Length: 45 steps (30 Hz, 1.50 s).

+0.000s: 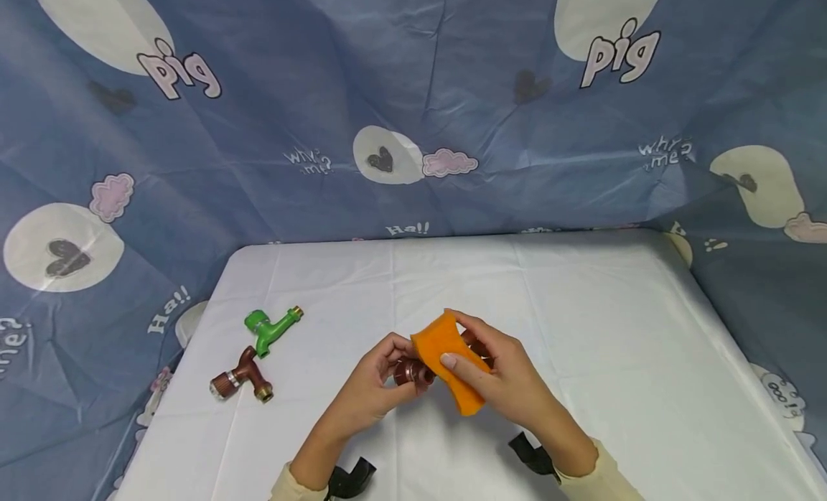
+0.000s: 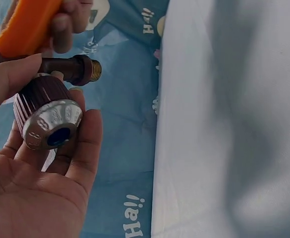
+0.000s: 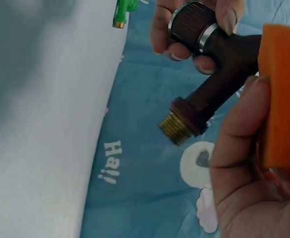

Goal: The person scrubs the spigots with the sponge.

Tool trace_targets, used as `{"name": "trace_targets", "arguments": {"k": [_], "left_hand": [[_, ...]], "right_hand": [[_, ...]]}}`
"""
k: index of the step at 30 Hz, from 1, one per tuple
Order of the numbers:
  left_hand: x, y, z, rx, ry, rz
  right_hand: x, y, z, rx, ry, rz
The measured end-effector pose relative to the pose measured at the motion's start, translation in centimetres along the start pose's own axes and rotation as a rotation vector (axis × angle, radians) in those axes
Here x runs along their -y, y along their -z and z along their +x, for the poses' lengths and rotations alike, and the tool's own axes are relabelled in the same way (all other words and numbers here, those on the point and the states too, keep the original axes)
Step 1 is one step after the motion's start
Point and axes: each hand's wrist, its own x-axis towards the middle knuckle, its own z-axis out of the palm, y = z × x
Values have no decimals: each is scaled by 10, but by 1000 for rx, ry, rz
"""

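Above the middle of the white table, my left hand grips a dark brown water tap by its ribbed knob. The knob has a silver face with a blue centre. A brass threaded end sticks out from the tap's body. My right hand holds an orange sponge between thumb and fingers, with the sponge against the tap's far part. In the head view the sponge hides most of the tap; in the right wrist view the spout end is behind the sponge.
To the left on the table lie a green tap with a brass end and a second brown tap. A blue patterned cloth hangs behind the table. Black straps show at both wrists.
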Motion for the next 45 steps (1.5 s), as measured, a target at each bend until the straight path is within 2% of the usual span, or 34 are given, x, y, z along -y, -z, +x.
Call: {"name": "trace_targets", "arguments": {"k": [3,8,12,18,24,29,37,39,45], "left_hand": [[0,0,0,4,-7,9],[1,0,1,3,-9,16],[2,0,2,16,-26,21],[1,-1,4,26,-20,53],[-3,1,4,22,-30,166],[-2,1,4,36,-40,217],[2,-1,2,41,-31,214],[2,-1,2,39,-33,198],[2,0,1,30,-28,152]], "right_hand": [[-6,2,0,3,-20,-61],[-19,10,-1,-56,-51,-189],[-27,17,-4,-94,-54,-247],[-35,23,-6,-107,-60,-290],[-37,30,-9,-135,-100,-281],[-29,27,-9,-111,-31,-219],[-10,11,-9,24,174,-149],[-9,9,-8,31,180,-160],[-17,12,-4,-18,122,-264]]}}
